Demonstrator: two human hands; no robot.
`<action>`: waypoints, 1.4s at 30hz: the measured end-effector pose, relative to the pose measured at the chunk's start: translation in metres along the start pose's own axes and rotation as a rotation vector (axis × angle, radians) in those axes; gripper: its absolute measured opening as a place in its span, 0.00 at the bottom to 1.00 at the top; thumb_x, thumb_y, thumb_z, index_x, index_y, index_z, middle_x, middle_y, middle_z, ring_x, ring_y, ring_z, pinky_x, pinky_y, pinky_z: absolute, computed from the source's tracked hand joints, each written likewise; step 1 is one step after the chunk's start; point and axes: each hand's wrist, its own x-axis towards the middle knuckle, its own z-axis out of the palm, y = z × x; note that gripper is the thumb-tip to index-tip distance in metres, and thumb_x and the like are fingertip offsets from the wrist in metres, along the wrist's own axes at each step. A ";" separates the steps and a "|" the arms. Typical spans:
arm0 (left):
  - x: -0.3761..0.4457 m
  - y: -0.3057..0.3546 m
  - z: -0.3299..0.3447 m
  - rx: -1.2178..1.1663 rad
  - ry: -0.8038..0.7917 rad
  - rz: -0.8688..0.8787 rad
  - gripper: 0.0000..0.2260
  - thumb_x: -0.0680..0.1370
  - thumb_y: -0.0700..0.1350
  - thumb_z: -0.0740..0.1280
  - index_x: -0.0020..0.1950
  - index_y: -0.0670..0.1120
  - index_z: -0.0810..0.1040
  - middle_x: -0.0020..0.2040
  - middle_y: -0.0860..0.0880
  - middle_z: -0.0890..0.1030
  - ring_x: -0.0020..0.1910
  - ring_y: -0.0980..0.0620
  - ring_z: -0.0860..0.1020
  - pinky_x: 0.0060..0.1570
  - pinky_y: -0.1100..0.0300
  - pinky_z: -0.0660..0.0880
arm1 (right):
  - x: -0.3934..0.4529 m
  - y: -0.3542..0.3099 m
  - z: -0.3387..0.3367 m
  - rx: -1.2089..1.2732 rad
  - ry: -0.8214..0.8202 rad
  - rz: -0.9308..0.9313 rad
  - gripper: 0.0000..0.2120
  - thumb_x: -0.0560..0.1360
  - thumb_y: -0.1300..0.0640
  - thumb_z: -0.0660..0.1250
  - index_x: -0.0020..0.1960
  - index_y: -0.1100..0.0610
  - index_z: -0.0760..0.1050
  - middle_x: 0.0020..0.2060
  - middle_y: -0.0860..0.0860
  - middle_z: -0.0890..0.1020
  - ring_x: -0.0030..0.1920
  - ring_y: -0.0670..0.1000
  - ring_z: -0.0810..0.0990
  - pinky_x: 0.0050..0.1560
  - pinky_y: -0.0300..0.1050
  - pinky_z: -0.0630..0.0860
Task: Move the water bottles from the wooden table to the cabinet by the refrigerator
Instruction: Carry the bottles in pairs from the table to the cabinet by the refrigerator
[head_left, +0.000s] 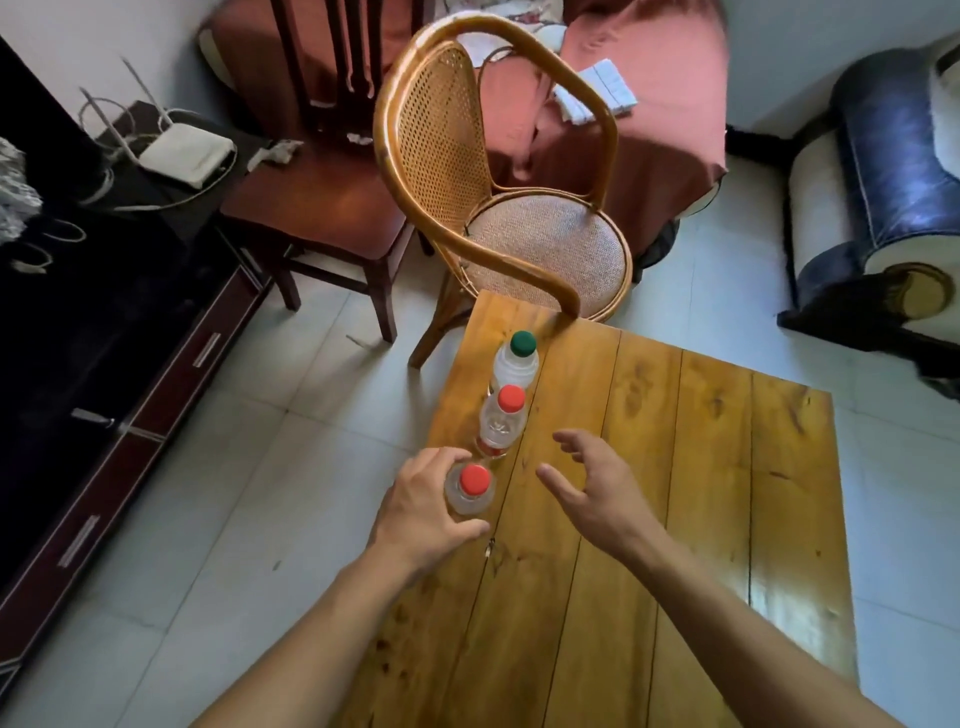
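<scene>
Three clear water bottles stand in a row along the left edge of the wooden table. The nearest red-capped bottle is gripped by my left hand, whose fingers curl round its body. Behind it stands a second red-capped bottle, and farthest away a green-capped bottle. My right hand hovers over the table just right of the bottles, fingers spread and loosely curved, holding nothing.
A rattan chair stands at the table's far corner, with a dark wooden chair to its left. A dark low cabinet runs along the left. A blue sofa arm sits at the right. Tiled floor lies between table and cabinet.
</scene>
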 end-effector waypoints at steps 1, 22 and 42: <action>0.004 -0.003 0.005 0.000 -0.005 -0.002 0.35 0.62 0.58 0.80 0.65 0.55 0.71 0.60 0.56 0.76 0.58 0.55 0.74 0.58 0.58 0.76 | 0.003 0.003 0.003 0.001 -0.006 0.002 0.25 0.76 0.43 0.67 0.69 0.49 0.68 0.65 0.48 0.75 0.64 0.45 0.73 0.64 0.47 0.74; 0.013 -0.025 0.034 -0.088 0.110 0.015 0.28 0.65 0.49 0.80 0.62 0.55 0.74 0.55 0.56 0.78 0.53 0.56 0.76 0.53 0.56 0.79 | 0.082 0.005 0.063 0.226 0.154 -0.129 0.31 0.63 0.50 0.81 0.62 0.47 0.72 0.56 0.44 0.78 0.57 0.43 0.75 0.61 0.47 0.75; 0.012 -0.028 0.037 -0.093 0.109 0.031 0.30 0.64 0.48 0.81 0.63 0.55 0.74 0.55 0.55 0.77 0.52 0.56 0.76 0.52 0.58 0.79 | 0.026 0.041 0.044 0.226 0.204 -0.034 0.24 0.61 0.49 0.81 0.54 0.47 0.76 0.46 0.40 0.81 0.48 0.40 0.78 0.48 0.39 0.77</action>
